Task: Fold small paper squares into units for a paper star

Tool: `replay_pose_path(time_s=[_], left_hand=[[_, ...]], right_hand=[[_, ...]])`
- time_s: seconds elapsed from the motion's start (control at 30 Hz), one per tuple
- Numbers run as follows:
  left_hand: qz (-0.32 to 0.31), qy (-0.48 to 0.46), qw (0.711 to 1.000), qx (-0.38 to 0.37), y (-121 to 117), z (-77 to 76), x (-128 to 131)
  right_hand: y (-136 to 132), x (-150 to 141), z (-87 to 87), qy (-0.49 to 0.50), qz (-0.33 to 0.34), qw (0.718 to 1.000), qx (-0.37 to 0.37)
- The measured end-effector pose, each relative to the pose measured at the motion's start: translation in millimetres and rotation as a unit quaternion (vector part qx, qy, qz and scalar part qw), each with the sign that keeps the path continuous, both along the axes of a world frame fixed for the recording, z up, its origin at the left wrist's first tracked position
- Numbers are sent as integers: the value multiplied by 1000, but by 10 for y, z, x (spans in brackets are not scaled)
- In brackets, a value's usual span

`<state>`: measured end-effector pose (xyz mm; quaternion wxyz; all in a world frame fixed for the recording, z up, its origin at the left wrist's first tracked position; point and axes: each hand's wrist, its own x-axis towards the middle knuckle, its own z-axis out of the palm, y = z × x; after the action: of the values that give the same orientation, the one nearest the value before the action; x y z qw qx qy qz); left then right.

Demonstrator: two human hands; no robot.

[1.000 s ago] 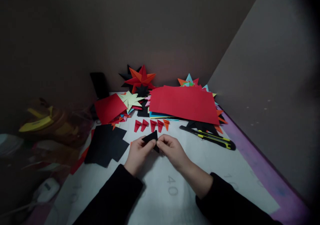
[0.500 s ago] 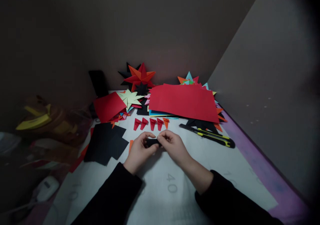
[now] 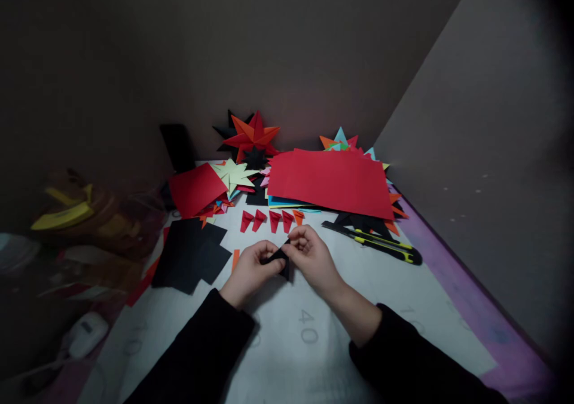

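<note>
Between my hands, above the white sheet (image 3: pixel 332 332), is a small folded piece of black paper (image 3: pixel 281 254), partly hidden by fingers. My left hand (image 3: pixel 251 272) pinches its left side between thumb and fingers. At its upper right edge my right hand (image 3: pixel 314 260) grips it with thumb and forefinger. Just beyond the hands stands a row of small folded red paper pieces (image 3: pixel 274 221), with an orange folded piece (image 3: pixel 298 217) at the right end. Black paper squares (image 3: pixel 188 257) lie overlapping to the left, near an orange strip (image 3: pixel 235 259).
A black and yellow utility knife (image 3: pixel 376 244) lies at the right. Large red sheets (image 3: pixel 329 183) rest on other papers at the back. Folded paper stars (image 3: pixel 253 135) lean against the wall, near a dark phone-like slab (image 3: pixel 177 147). A white device (image 3: pixel 87 334) with a cable sits lower left.
The black paper has turned between my fingers: its upright point dropped from view, and now a corner shows upper right and another hangs below. Both hands stay in nearly the same place.
</note>
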<state>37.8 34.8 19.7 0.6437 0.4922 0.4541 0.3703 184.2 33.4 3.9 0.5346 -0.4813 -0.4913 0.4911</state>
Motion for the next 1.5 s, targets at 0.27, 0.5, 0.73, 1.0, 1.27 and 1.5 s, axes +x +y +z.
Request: replay_pose_path(time_s=[0.27, 0.5, 0.73, 1.0, 1.27, 1.5], left_hand=[[30, -46, 998, -25, 44, 27, -62], [38, -78, 996, -31, 37, 40, -93], [0, -60, 998, 0, 48, 91, -145], [-10, -40, 998, 56, 53, 93, -170], [125, 62, 971, 192, 13, 85, -142], [203, 68, 950, 226, -65, -7, -24]], right_hand=[[8, 103, 26, -106, 102, 981, 129], [29, 156, 51, -148, 94, 975, 134], [46, 189, 54, -128, 91, 977, 145], [43, 192, 83, -114, 40, 978, 172], [20, 176, 84, -79, 1, 981, 179], [-23, 47, 47, -9, -42, 993, 114]])
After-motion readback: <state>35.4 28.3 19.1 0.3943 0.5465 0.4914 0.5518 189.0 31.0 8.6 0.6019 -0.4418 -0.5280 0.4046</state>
